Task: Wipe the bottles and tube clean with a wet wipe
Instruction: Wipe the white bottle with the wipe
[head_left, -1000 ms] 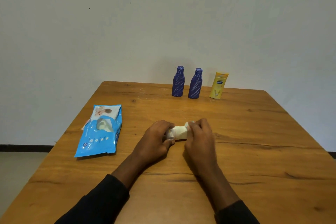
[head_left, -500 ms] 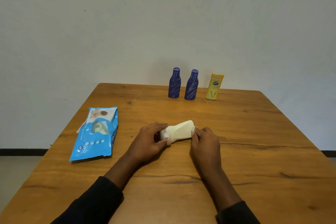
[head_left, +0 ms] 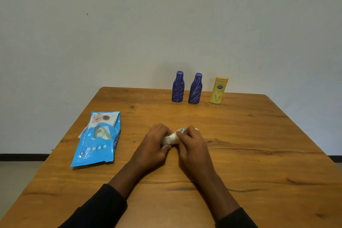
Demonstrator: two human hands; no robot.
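**Both hands closed on one small white item [head_left: 171, 138], mid-table**

Head view. The person's left hand [head_left: 157, 144] and right hand [head_left: 192, 146] meet at the centre of the brown wood-grain table [head_left: 259, 153], dark sleeves at the near edge. The left hand's fingers curl around the item's near-left end. The right hand's fingers curl over its far-right end. The item lies low between them, mostly covered, with a pale bluish bit showing at the top. Whether it touches the tabletop cannot be told, nor whether a wipe is wrapped on it.

The flat blue plastic wet-wipe pack [head_left: 98, 139] lies to the left, near the table's left edge, apart from the hands.

Three things stand upright in a row at the far edge, well apart from the hands: the left dark-blue streaked bottle [head_left: 178, 87], the right dark-blue streaked bottle [head_left: 195, 89] just beside it, and the yellow squeeze tube [head_left: 218, 89] rightmost. A plain pale wall [head_left: 166, 24] is behind.
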